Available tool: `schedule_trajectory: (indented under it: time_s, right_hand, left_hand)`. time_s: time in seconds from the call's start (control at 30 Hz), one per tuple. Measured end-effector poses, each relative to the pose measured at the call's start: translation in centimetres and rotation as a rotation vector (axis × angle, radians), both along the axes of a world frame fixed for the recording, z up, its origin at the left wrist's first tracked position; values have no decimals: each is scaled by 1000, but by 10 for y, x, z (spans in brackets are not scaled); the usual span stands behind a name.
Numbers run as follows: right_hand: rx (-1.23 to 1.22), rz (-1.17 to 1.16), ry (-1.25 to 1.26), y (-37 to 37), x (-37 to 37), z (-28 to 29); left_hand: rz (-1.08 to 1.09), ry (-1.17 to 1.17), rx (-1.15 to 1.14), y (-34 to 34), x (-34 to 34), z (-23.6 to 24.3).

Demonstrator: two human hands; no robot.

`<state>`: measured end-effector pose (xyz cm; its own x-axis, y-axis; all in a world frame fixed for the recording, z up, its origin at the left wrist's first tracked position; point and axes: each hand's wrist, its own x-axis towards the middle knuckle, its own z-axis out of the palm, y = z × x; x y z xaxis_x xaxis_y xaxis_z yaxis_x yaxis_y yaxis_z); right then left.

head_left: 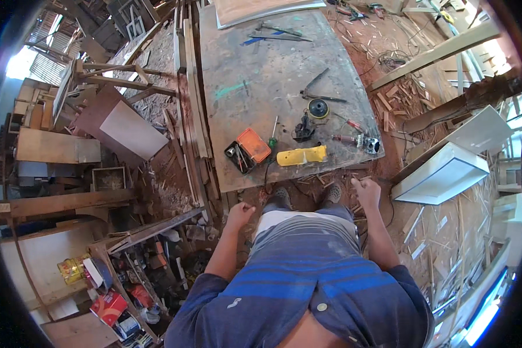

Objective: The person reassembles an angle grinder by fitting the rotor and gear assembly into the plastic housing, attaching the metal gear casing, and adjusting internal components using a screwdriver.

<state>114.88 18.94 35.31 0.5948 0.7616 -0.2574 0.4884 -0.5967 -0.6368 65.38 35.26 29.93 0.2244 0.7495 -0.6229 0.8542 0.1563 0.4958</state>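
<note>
My left hand (240, 213) hangs beside my left leg with curled fingers, and my right hand (366, 188) is closed near the table's front right; what either holds, if anything, is unclear. Before me on the grey worktable (238, 64) lie an open orange-and-black case (253, 145) of small tools, a green-handled screwdriver (272, 141), a yellow piece (301, 155), a black object (303, 129), a round black disc (319, 108), a power tool (362, 144) and dark metal pieces (316, 97). More tools (278, 35) lie farther back.
Long boards (194, 98) run along the table's left side. White box panels (438, 174) stand at right near leaning timber (423, 58). Wood scraps and cables (388, 98) litter the floor. A cluttered shelf unit (130, 284) is at lower left, with stacked boards (58, 145) above.
</note>
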Motion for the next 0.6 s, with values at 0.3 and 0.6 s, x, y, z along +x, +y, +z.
schedule_trajectory:
  time_s: [0.3, 0.6]
  right_hand:
    - [-74, -155, 103, 24, -101, 18]
    - [376, 438, 256, 124, -191, 133]
  left_hand:
    - [-179, -343, 29, 60, 59, 26]
    - [400, -1158, -483, 68, 157, 96]
